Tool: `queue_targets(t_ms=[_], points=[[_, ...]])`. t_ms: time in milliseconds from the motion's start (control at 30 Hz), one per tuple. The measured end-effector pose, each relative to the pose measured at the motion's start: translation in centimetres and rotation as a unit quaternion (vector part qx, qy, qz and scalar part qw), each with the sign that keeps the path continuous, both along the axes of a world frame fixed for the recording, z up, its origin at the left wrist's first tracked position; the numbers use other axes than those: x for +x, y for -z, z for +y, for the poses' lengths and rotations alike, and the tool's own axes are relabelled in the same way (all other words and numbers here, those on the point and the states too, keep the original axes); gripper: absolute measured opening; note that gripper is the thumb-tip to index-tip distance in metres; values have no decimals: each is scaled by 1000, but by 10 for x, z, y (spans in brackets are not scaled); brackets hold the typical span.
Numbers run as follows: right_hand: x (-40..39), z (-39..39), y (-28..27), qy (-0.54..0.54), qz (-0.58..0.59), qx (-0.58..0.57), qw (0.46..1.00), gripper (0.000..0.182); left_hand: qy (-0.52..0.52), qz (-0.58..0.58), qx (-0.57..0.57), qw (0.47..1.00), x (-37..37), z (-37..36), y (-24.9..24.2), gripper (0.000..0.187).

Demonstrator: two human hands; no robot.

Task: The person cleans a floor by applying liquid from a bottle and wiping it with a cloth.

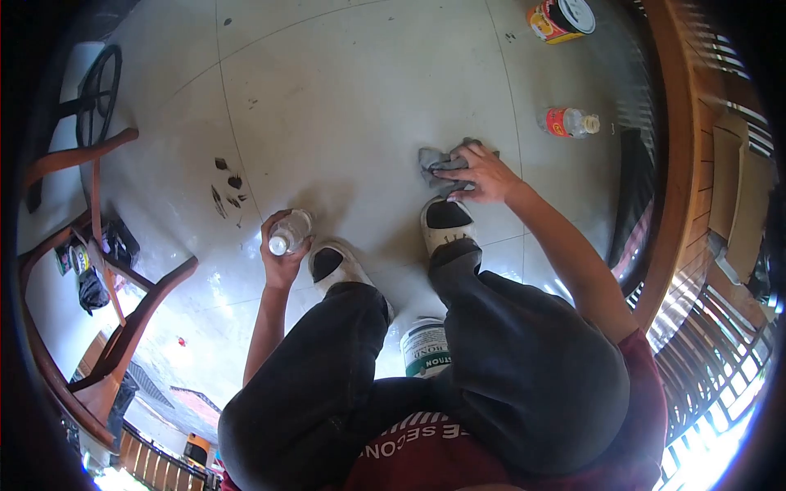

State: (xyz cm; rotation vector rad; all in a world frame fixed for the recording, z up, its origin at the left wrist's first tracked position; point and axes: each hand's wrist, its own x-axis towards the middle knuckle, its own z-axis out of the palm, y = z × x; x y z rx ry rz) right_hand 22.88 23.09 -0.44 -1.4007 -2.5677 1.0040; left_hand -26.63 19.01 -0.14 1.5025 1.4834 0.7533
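My left hand is wrapped round a clear plastic bottle, its white cap tilted toward me. To the right, my right hand presses on a crumpled grey rag lying on the floor. The rag sits just ahead of my right shoe, and the bottle is beside my left shoe. Dark smudges mark the floor left of the bottle.
A red-labelled plastic bottle lies on its side at the right, below a yellow-and-red can. A labelled tub stands between my legs. Wooden chair at left; slatted wooden furniture at right.
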Motion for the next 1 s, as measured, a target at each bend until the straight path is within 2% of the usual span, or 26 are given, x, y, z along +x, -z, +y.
queue_targets(t_ms=[100, 200, 300, 400, 433, 533, 633, 733, 800, 900, 967, 1000], points=[[8, -10, 18, -22, 13, 84, 996, 48, -6, -22, -11, 1000, -1, -2, 2, 76], [18, 2, 25, -7, 30, 79, 996, 42, 6, -4, 17, 1000, 1, 3, 2, 75], [30, 22, 41, 125, -22, 182, 975, 36, 16, -5, -1, 1000, -4, 1, 1, 75], [32, 52, 37, 315, -60, 145, 936, 37, 5, -26, -15, 1000, -1, 0, 0, 74], [24, 48, 38, 367, -97, 169, 910, 38, 9, -17, -9, 1000, -1, 1, 0, 74], [6, -18, 60, 381, -106, 99, 913, 36, 8, 3, 1, 1000, -1, 3, -4, 74], [16, -37, 35, 326, -92, 67, 939, 33, -8, -33, 8, 999, 2, 0, 3, 74], [32, 11, 23, 348, -178, 28, 920, 28, -8, -30, 13, 999, -4, -8, 10, 73], [24, 61, 7, 407, -192, 25, 893, 22, -10, -26, 0, 1000, -4, -4, 10, 73], [22, 77, 18, 371, -240, 62, 895, 21, 3, -13, 4, 1000, -3, -3, 5, 73], [22, 42, 30, 297, -147, 59, 942, 23, 2, -8, 9, 1000, -3, 0, 7, 73], [22, 13, 40, 222, -135, 58, 964, 24, 1, -4, 12, 1000, -3, -1, 8, 73]])
